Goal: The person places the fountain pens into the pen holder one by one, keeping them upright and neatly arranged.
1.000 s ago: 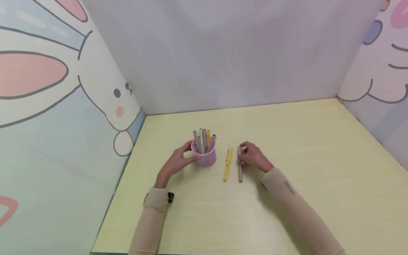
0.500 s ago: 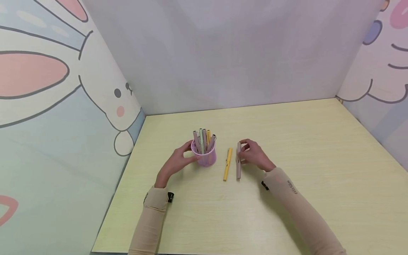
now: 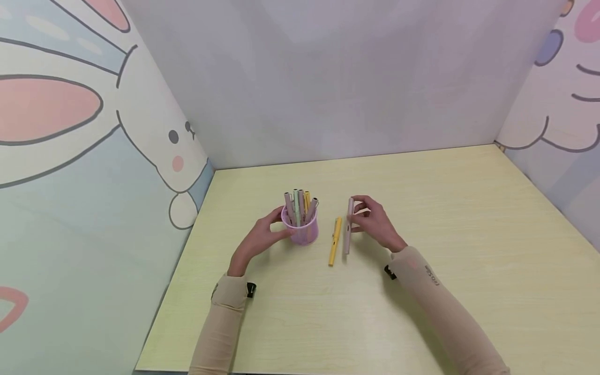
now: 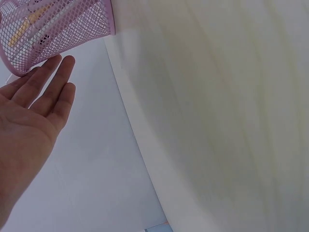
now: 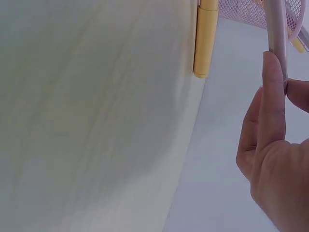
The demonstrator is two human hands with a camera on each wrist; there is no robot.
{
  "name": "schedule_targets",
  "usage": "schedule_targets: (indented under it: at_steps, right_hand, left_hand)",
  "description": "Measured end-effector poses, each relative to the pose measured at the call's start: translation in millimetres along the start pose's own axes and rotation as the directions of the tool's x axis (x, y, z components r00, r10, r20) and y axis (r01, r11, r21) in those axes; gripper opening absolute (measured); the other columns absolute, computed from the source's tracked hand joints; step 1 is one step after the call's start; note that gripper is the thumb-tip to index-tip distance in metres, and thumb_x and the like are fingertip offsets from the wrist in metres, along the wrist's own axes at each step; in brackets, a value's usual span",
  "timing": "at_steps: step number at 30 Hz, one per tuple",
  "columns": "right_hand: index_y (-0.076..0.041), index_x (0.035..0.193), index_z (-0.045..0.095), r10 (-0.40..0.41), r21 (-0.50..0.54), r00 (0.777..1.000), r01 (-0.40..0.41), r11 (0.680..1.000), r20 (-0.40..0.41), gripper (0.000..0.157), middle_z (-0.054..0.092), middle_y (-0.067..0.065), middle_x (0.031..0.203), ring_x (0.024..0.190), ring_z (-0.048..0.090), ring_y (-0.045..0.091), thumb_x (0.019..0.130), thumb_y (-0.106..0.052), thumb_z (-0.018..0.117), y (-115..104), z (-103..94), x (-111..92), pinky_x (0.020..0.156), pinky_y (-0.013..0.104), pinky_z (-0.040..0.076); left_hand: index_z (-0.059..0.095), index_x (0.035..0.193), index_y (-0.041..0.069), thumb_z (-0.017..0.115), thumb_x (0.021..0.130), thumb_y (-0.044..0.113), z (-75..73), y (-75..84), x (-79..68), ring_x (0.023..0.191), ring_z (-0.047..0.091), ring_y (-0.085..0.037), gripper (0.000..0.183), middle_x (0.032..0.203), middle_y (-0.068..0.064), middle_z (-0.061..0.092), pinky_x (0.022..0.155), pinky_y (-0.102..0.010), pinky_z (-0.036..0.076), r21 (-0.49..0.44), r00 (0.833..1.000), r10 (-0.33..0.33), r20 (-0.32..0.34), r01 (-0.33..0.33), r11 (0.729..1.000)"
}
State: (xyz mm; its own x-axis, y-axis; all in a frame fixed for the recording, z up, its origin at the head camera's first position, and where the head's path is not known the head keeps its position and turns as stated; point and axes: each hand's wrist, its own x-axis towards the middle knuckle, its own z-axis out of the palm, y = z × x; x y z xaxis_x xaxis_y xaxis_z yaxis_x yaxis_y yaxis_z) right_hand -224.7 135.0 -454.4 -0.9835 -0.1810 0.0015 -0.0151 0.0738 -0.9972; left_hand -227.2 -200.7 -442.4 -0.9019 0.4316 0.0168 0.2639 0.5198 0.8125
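Observation:
A pink mesh pen holder (image 3: 305, 235) stands on the table with several mauve, green and yellow pens upright in it. My left hand (image 3: 259, 240) holds it from the left, thumb at the front and fingers round the back; in the left wrist view the fingers lie rather straight along the mesh (image 4: 72, 36). Between thumb and fingertips, my right hand (image 3: 378, 226) pinches a mauve pen (image 3: 348, 240), its upper end tipped away from me. A yellow pen (image 3: 335, 242) lies on the table between the holder and the mauve pen.
The pale wood table (image 3: 445, 219) meets a plain grey-white wall (image 3: 351, 78) at the back. Cartoon-printed panels, one with a rabbit (image 3: 154, 135), stand at the left and right sides.
My right hand has lifted the mauve pen off the table and brought it away from me and slightly left. The left hand and the pen holder have stayed in place.

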Motion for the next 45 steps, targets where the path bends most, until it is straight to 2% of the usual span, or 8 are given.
schedule_targets:
  at_steps: [12, 22, 31, 38, 45]
  right_hand:
    - [0.003, 0.150, 0.043, -0.151, 0.041, 0.986, 0.154, 0.987, -0.063, 0.058, 0.050, 0.023, 0.114, 0.091, 0.061, 0.018, 0.096, 0.011, 0.062, -5.9, 4.5, 1.1, 0.072, 0.040, 0.062]
    - [0.001, 0.148, 0.047, -0.285, 0.088, 0.951, 0.296, 0.951, -0.116, 0.057, 0.051, 0.021, 0.113, 0.093, 0.062, 0.021, 0.095, 0.013, 0.063, -10.4, 9.7, -0.2, 0.071, 0.039, 0.062]
    - [0.007, 0.147, 0.046, -0.351, 0.120, 0.926, 0.368, 0.922, -0.141, 0.056, 0.051, 0.024, 0.113, 0.091, 0.064, 0.022, 0.094, 0.014, 0.064, -15.4, 14.1, 1.0, 0.069, 0.039, 0.062]
    - [0.006, 0.146, 0.048, -0.393, 0.114, 0.906, 0.412, 0.904, -0.155, 0.056, 0.053, 0.024, 0.112, 0.091, 0.065, 0.025, 0.094, 0.013, 0.066, -18.9, 18.2, 4.3, 0.069, 0.039, 0.062]
    - [0.007, 0.146, 0.047, -0.462, 0.127, 0.869, 0.485, 0.865, -0.174, 0.056, 0.054, 0.017, 0.112, 0.090, 0.064, 0.018, 0.093, 0.016, 0.064, -20.9, 25.1, 9.0, 0.068, 0.038, 0.062]
  left_hand:
    - [0.039, 0.160, 0.016, 0.074, 0.096, 0.038, 0.3, -0.1, -1.1, 0.137, 0.050, -0.030, 0.076, 0.147, -0.009, 0.057, 0.112, -0.063, 0.035, 0.004, 1.000, 0.001, -0.002, -0.001, 1.000]
    - [0.038, 0.160, 0.015, 0.073, 0.096, 0.038, 1.2, 1.1, -1.0, 0.138, 0.049, -0.031, 0.076, 0.148, -0.010, 0.056, 0.112, -0.064, 0.034, -0.001, 1.000, 0.003, 0.000, -0.003, 1.000]
    - [0.039, 0.160, 0.015, 0.074, 0.096, 0.036, 0.9, 2.0, -0.9, 0.138, 0.050, -0.031, 0.075, 0.146, -0.010, 0.057, 0.113, -0.063, 0.033, 0.003, 1.000, 0.001, -0.007, -0.001, 1.000]
    - [0.040, 0.160, 0.015, 0.073, 0.097, 0.036, 0.4, 1.5, -1.0, 0.137, 0.050, -0.031, 0.074, 0.146, -0.010, 0.057, 0.111, -0.063, 0.035, 0.008, 1.000, 0.006, -0.005, -0.006, 1.000]
    - [0.040, 0.160, 0.015, 0.073, 0.097, 0.035, 1.3, 0.8, -1.2, 0.137, 0.050, -0.031, 0.074, 0.147, -0.010, 0.057, 0.110, -0.063, 0.036, 0.003, 1.000, 0.015, -0.002, -0.015, 1.000]
